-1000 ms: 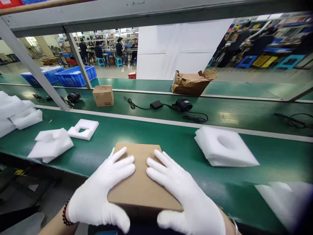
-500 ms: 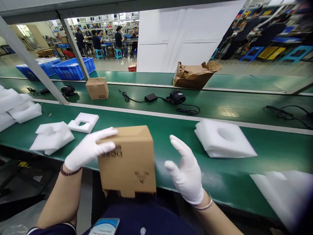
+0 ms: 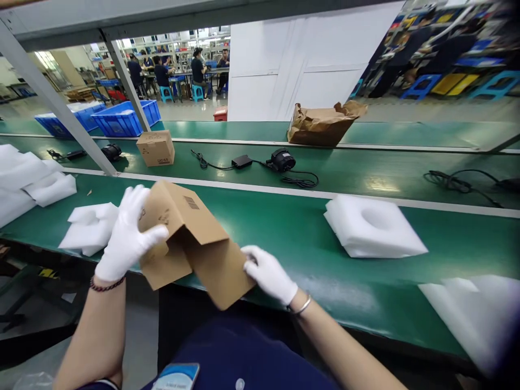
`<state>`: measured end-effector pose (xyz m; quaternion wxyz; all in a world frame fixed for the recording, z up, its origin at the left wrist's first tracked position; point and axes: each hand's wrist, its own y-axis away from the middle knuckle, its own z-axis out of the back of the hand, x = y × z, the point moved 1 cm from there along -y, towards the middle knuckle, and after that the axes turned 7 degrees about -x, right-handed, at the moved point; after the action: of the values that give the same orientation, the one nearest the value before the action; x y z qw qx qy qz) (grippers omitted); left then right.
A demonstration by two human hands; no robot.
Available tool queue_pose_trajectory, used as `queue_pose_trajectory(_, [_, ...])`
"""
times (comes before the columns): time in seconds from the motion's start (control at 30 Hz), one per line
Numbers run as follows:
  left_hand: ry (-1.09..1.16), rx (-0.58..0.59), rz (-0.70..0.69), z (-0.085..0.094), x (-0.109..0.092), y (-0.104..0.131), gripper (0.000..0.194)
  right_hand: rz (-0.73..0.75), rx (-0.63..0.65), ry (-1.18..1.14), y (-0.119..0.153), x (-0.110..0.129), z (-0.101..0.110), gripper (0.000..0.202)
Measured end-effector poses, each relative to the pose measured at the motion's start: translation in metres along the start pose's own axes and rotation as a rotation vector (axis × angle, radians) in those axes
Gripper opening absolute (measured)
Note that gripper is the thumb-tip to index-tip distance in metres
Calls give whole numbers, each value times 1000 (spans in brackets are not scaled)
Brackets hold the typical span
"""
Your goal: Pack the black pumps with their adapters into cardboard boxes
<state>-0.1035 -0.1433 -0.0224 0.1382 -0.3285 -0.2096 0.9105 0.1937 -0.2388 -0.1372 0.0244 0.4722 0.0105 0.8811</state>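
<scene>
A brown cardboard box (image 3: pixel 203 222) is tilted over the near edge of the green bench, with its flaps hanging loose on the near side. My left hand (image 3: pixel 130 233), in a white glove, rests against the box's left side, thumb and fingers spread. At the right, my right hand (image 3: pixel 270 273), gloved too, pinches the edge of a long flap between thumb and bent fingers. White foam pieces lie on the bench: one (image 3: pixel 87 230) just left of my left hand and a stack (image 3: pixel 374 225) with a round hollow off to the right.
A closed small box (image 3: pixel 156 149), a black device (image 3: pixel 281 160) with cable and adapter, and another cable (image 3: pixel 455 181) lie on the belt behind. Blue bins (image 3: pixel 125 119) and a crumpled brown paper bag (image 3: pixel 320 127) stand farther back. More foam (image 3: pixel 24 173) is piled at the left.
The box has turned and its flaps have swung out. My right hand, open and apart before, has taken hold of a flap. The belt items have shifted slightly left.
</scene>
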Motion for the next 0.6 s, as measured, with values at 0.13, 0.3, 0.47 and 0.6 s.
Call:
queue_pose_trajectory(0.13, [-499,316,-492,-9,-72,-11,69,228,-299,11,-48,33,60,25])
queue_pose_trajectory(0.3, [-851,287,-456,-42,-91,-43,32,223,-354,32,-78,44,99,37])
queue_pose_trajectory(0.47, [-814,238,-477,-50,-93,-60,32,205,-298,341,-78,36,112,45])
queue_pose_trajectory(0.6, [-791,185,-415,-48,-86,-76,34,230,-273,446,-81,40,146,24])
